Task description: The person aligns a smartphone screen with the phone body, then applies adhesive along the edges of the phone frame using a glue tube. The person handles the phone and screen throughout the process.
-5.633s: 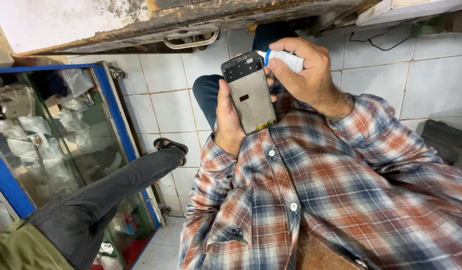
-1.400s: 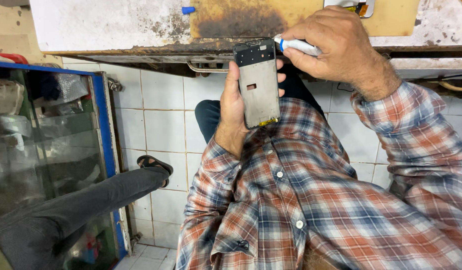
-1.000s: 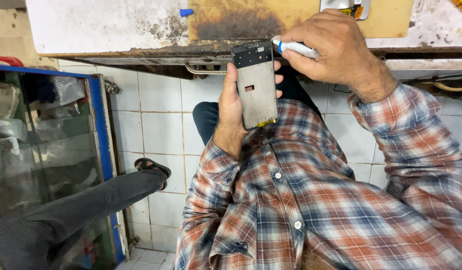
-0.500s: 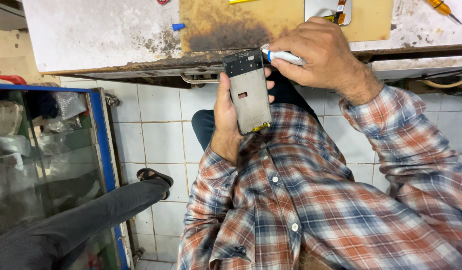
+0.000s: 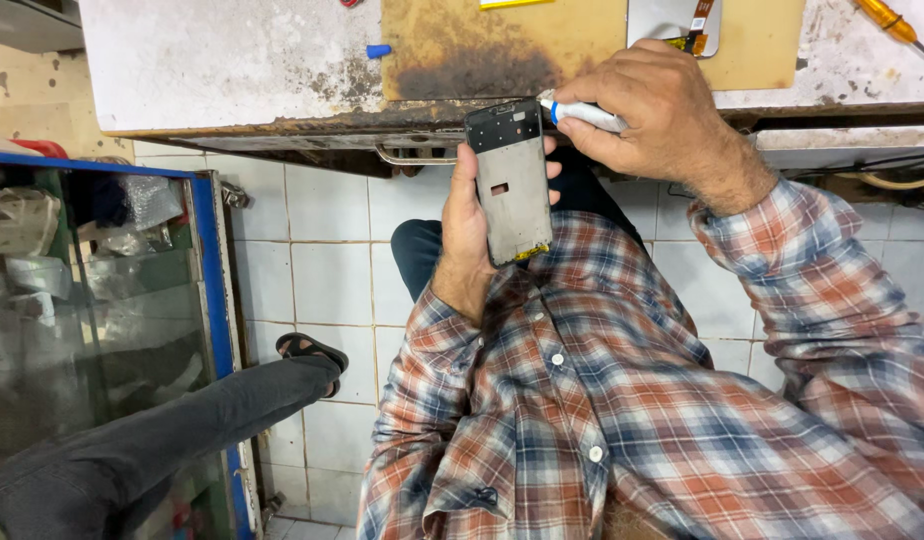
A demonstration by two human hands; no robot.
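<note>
While the left hand [image 5: 474, 232] holds the thin phone frame [image 5: 509, 182] upright by its edges near the bench [image 5: 232, 70], the right hand [image 5: 654, 118] pinches a small white tube [image 5: 582, 113] at its top corner; it looks light, stiff and easy to crack.

**View tips up; more of the bench top shows**

The worn white-and-yellow workbench top [image 5: 282, 60] fills more of the upper picture than before, bringing in a yellow-handled screwdriver [image 5: 887, 22] and a small blue cap [image 5: 379, 50]. The grey rectangular phone frame [image 5: 509, 180] and both hands sit lower than a second ago. The blue-framed glass cabinet [image 5: 207, 290] stands further right than half a second ago.
</note>
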